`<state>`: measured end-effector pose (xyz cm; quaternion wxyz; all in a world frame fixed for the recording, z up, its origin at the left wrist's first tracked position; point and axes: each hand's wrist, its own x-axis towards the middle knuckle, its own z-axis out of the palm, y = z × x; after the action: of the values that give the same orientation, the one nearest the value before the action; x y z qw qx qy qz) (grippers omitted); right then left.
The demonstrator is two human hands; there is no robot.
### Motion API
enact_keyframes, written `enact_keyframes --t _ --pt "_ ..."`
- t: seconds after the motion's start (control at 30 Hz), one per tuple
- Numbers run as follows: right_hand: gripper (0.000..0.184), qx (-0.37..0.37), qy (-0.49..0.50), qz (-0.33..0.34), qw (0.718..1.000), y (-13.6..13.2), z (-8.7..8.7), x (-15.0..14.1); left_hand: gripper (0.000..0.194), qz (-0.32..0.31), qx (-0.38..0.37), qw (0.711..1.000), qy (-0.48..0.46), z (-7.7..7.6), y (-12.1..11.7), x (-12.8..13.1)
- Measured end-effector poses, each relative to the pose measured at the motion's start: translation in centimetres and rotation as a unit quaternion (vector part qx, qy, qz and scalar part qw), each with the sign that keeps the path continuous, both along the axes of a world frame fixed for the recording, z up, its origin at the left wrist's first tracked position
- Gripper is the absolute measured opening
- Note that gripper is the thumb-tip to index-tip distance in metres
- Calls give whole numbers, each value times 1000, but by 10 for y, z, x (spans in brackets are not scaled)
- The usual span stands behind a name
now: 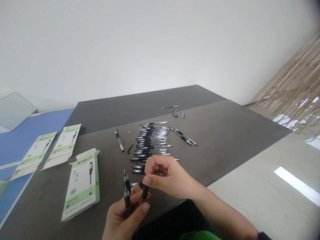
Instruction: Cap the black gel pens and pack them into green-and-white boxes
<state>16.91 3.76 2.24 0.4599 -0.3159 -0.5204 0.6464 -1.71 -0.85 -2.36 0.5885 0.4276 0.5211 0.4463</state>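
Note:
My left hand [126, 216] is closed around several gel pens near the table's front edge. Two of them, a gel pen with a bare tip [126, 181] and another dark-ended pen [127, 198], stick up past the fingers. My right hand [165, 176] pinches the top of a black-gripped pen [145, 192], whose lower part reaches the left fingers. Just beyond both hands lies a long row of clear-barrelled black gel pens [152, 141], stacked side by side. The right hand hides the near end of this row.
Green-and-white pen boxes [81, 183] lie at the left, flaps open. A single pen [119, 140] and a small black piece [130, 149] are left of the row. Two pens [183, 136] lie to its right. Farther back are loose caps [175, 114] and a thin refill [170, 107].

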Motion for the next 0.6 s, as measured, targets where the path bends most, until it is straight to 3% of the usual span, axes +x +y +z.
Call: enact_keyframes --t 0.13,0.3,0.5,0.6 --pt "34 66 -6 52 997 -2 1 2 33 7 -2 1000 -25 4 -3 5" --pt "47 -7 -78 -58 995 -1 0 1 26 14 21 1000 12 -6 2 5" --pt "46 3 -3 19 1000 -2 2 5 22 11 31 999 16 -2 1 15" --pt "45 -19 -9 -33 999 -2 -3 3 23 39 40 997 55 0 -2 20"
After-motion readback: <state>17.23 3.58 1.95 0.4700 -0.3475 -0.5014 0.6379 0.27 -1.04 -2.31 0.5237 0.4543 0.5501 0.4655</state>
